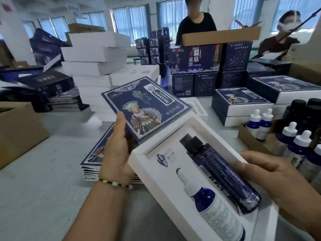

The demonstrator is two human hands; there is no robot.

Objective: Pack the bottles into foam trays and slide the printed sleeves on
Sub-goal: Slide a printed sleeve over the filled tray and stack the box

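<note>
A white foam tray [152, 173] is held tilted over the table in front of me. In it lie a tall dark bottle with a black cap [224, 176] and a blue dropper bottle with a white top [213, 211]. My right hand [278, 185] grips the tray's right edge, fingers beside the dark bottle. My left hand [118, 148] grips a flat dark-blue printed sleeve [147, 108] showing a costumed figure, held just beyond the tray's far left corner. More flat sleeves lie stacked [97, 153] under my left hand.
Loose dropper bottles [298, 146] and dark bottles [305, 112] stand at the right by a cardboard box. Sleeved packs [243, 105] and blue cartons [196, 58] sit behind. White foam trays [93, 63] are stacked at the back left. Two people work across the table.
</note>
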